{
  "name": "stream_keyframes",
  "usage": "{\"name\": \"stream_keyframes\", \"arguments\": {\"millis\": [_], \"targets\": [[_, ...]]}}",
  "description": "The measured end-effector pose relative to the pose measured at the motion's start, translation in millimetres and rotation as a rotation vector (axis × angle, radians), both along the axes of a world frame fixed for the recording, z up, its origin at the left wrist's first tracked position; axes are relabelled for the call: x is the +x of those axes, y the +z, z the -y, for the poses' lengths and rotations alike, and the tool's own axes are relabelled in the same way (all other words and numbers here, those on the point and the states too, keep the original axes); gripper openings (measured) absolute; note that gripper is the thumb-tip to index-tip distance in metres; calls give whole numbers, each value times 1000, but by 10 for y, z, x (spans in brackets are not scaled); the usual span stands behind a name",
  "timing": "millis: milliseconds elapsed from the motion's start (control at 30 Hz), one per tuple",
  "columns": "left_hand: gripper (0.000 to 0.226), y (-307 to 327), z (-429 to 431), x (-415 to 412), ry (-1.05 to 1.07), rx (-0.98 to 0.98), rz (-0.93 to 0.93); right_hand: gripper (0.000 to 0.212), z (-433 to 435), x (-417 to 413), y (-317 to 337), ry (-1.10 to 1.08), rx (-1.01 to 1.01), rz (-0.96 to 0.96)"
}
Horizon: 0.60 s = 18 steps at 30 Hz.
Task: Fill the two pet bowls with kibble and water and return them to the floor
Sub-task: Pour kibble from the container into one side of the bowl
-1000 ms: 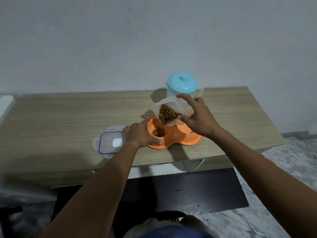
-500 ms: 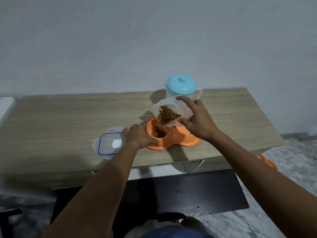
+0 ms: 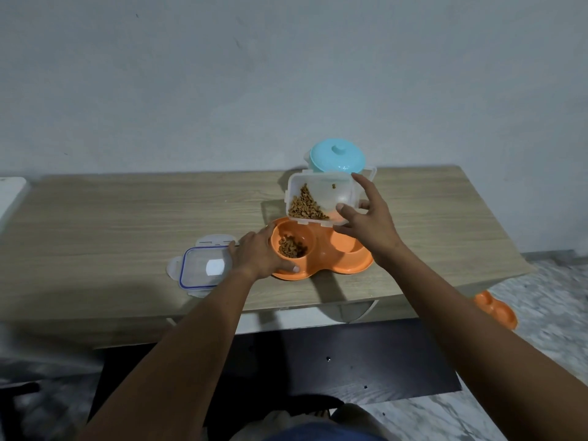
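Note:
An orange double pet bowl (image 3: 346, 264) sits on the wooden table (image 3: 127, 224). Its left well holds a small heap of brown kibble (image 3: 291, 248); its right well looks empty, partly hidden by my wrist. My left hand (image 3: 259, 254) grips the bowl's left rim. My right hand (image 3: 366, 219) holds a clear plastic container (image 3: 321, 198) tilted just above the bowl, with kibble piled in its lower corner. A second orange pet bowl (image 3: 496, 308) lies on the floor at the right. Behind the container stands a jug with a light blue lid (image 3: 337, 157).
The container's clear lid with a blue seal (image 3: 203, 265) lies on the table left of the bowl. A dark lower shelf (image 3: 350, 354) shows under the table. A white object (image 3: 9, 192) is at the far left edge. Grey wall behind.
The container has tipped back from its steep pouring angle and the kibble stream has stopped. The heap in the left well has grown. My left hand stayed on the rim.

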<state>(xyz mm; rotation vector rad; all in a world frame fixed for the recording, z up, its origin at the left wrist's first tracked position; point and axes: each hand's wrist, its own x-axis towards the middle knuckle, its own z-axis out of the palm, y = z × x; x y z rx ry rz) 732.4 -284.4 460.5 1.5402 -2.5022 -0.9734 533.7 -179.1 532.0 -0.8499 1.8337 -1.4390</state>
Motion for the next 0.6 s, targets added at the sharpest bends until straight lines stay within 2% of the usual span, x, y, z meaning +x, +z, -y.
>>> {"name": "stream_keyframes", "arguments": {"millis": [200, 333, 500, 567, 600], "targets": [[111, -16, -45, 33, 15, 16, -28, 64, 466, 251, -151, 49, 0, 92], [116, -46, -34, 50, 2, 13, -20, 60, 848, 364, -274, 114, 67, -66], [114, -26, -25, 43, 10, -10, 18, 64, 1512, 59, -978, 160, 189, -59], [113, -1, -31, 29, 13, 0, 13, 55, 1658, 12, -1055, 166, 213, -17], [112, 22, -38, 24, 12, 5, 11, 44, 1604, 103, -857, 154, 221, 12]]}}
